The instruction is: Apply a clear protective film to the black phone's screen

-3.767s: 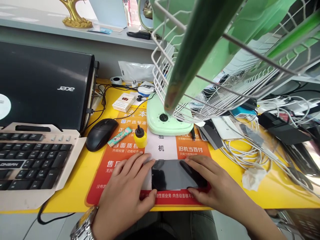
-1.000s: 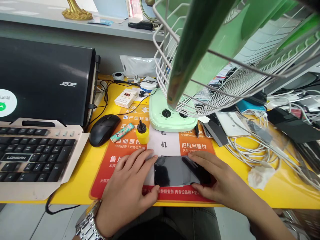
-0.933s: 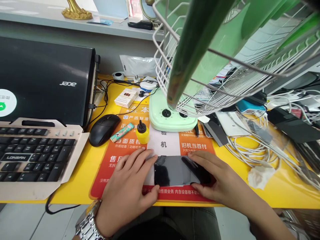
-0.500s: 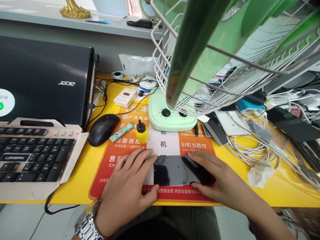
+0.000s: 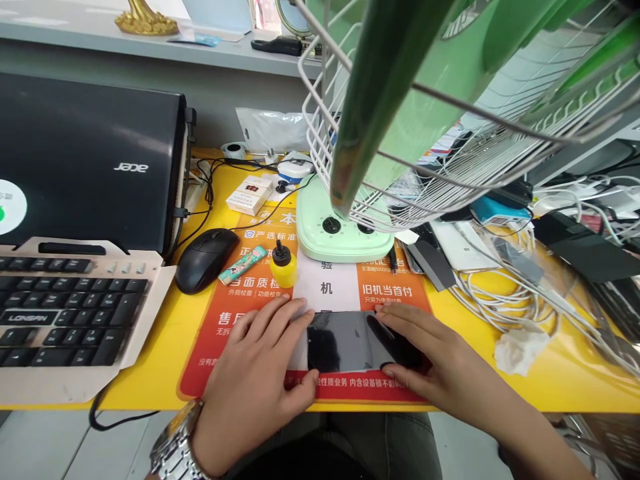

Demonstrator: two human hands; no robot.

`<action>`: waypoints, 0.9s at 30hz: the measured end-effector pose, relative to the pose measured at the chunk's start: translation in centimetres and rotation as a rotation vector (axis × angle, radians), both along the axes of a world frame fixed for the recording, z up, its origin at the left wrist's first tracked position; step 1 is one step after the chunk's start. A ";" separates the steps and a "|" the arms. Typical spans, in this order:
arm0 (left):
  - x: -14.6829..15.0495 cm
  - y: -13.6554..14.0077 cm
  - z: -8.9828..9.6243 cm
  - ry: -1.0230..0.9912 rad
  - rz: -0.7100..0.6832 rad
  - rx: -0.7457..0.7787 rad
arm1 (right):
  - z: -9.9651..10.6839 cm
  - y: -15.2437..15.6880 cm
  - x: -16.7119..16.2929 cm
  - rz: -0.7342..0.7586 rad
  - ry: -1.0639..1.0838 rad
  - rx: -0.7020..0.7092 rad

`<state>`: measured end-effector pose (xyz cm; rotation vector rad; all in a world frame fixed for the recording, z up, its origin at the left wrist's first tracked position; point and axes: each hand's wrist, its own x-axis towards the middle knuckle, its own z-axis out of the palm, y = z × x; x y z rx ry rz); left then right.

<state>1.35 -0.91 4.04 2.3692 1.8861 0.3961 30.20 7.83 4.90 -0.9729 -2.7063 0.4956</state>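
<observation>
Pressing down with both hands, we hold a black phone (image 5: 350, 341) flat on the orange mat (image 5: 235, 313), which lies at the near edge of the yellow desk (image 5: 560, 373). Our left hand (image 5: 255, 373) rests at the phone's left end, fingers (image 5: 273, 320) spread and laid flat, thumb against the near corner. Our right hand (image 5: 435, 363) covers the right end, fingers (image 5: 400, 319) loosely extended across the glossy glass, thumb at the near edge. The phone is a smooth, reflective slab with rounded corners. Beyond it stand a small yellow bottle (image 5: 284, 268) and the pale green fan base (image 5: 343, 237). Compared with half a second ago, our right fingers sit slightly further onto the glass; the left hand is unchanged.
</observation>
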 end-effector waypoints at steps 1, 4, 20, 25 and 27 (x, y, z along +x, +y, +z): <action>0.0 0.0 0.0 0.003 -0.001 0.002 | 0.0 -0.2 0.0 0.001 -0.009 0.016; 0.1 0.1 0.0 0.013 0.000 -0.001 | -0.4 -0.8 0.0 0.025 0.002 0.108; -0.3 -0.4 -0.4 0.063 -0.074 0.114 | 1.1 3.1 2.3 -0.359 0.230 0.607; -0.4 -0.5 -0.4 0.030 -0.113 0.143 | 0.7 5.9 2.0 -0.565 -0.104 0.612; -0.5 -0.6 -0.4 0.019 -0.127 0.153 | 0.6 6.6 1.5 -0.565 -0.227 0.563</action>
